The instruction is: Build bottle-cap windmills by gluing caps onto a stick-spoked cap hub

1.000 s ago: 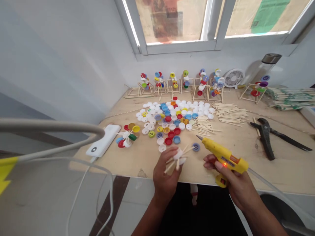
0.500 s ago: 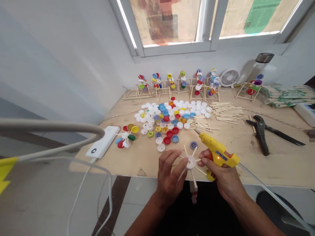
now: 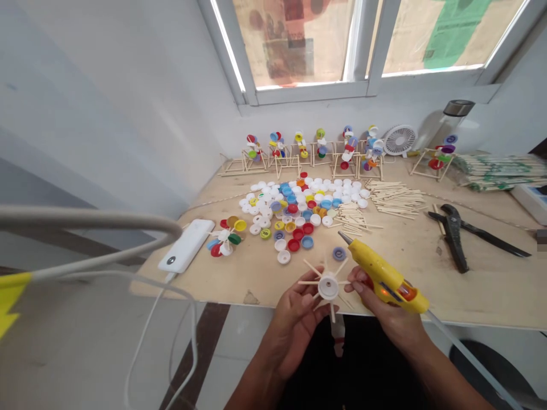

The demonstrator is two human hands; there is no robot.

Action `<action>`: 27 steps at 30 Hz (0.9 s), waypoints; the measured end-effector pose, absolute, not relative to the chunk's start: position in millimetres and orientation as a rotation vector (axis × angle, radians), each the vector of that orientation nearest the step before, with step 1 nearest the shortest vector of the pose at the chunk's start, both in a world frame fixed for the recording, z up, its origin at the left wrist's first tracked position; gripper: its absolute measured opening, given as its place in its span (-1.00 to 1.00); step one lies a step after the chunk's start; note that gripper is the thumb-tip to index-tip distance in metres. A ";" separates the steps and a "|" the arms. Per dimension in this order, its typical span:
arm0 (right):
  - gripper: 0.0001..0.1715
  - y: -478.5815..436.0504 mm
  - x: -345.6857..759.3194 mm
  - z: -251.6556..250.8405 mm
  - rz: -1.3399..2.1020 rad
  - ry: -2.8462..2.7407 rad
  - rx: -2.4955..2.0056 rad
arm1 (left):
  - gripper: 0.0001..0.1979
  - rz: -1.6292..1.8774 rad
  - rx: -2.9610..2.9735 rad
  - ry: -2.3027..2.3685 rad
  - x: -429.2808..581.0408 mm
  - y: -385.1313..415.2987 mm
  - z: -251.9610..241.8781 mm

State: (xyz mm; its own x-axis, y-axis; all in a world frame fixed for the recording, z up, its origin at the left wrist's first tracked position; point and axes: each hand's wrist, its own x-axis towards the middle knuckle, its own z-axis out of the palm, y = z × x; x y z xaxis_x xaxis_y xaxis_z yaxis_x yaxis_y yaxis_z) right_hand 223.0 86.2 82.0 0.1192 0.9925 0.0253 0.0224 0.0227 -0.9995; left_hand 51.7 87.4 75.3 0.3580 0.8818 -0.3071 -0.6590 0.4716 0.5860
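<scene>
Piece: white bottle cap (image 3: 328, 286) ringed with wooden sticks, held up over the counter's front edge
Left grip: left hand (image 3: 294, 326) closed, fingers clamped on the piece
Right grip: right hand (image 3: 382, 307) clamped around yellow hot glue gun (image 3: 384, 279), just beside the piece
Beyond the piece: heaped bottle caps (image 3: 294, 208) on plywood counter (image 3: 482, 290)
Right of the piece: black pliers (image 3: 453, 236)
</scene>
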 end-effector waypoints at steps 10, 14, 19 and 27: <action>-0.75 77.4 221.1 77.3 0.907 -1.236 -1.413 | -0.69 1.080 0.618 0.947 56.4 87.8 74.2; -0.66 76.2 226.2 78.8 0.865 -1.123 -1.453 | -0.64 1.272 0.788 1.150 52.0 96.1 76.6; -0.67 65.8 234.4 83.3 0.814 -1.221 -1.553 | -0.65 1.355 0.951 1.250 53.6 106.0 73.4; -0.64 60.1 233.6 84.7 0.729 -1.505 -1.606 | -0.72 1.405 1.076 1.225 52.6 113.3 61.1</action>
